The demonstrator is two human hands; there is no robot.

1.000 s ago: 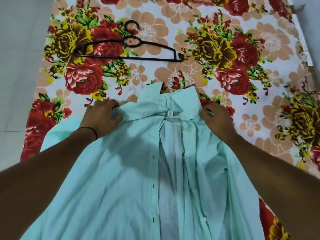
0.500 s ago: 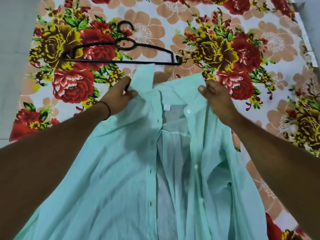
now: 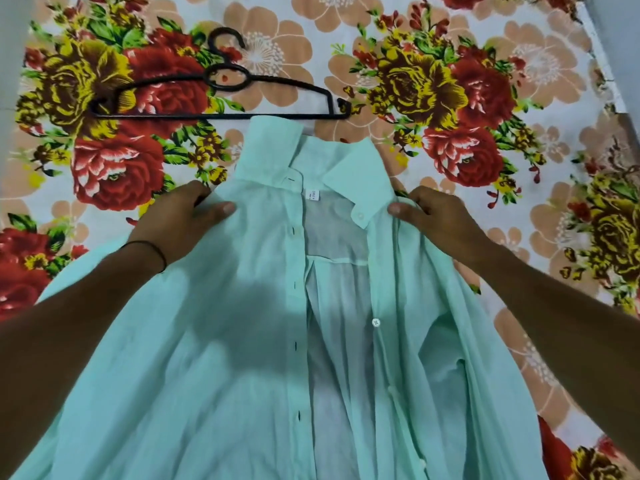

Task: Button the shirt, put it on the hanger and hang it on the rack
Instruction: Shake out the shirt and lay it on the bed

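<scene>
A mint-green shirt [image 3: 221, 341] lies face up on the floral sheet, its front open and unbuttoned, collar pointing away from me. My left hand [image 3: 180, 223] pinches the shirt's left shoulder beside the collar. My right hand [image 3: 440, 220] pinches the right shoulder. White buttons run down the right placket, buttonholes down the left. A black hanger [image 3: 221, 95] lies flat just beyond the collar, whose left tip overlaps the hanger's bottom bar.
The floral bedsheet [image 3: 485, 98] covers the surface all around the shirt. Grey tiled floor [image 3: 7, 46] shows along the left edge, and a pale edge of the bed runs at the top right. No rack is in view.
Both hands have slid the shirt forward, so the collar now reaches the hanger's bar. Their grip has shifted from the collar down to the shoulders.
</scene>
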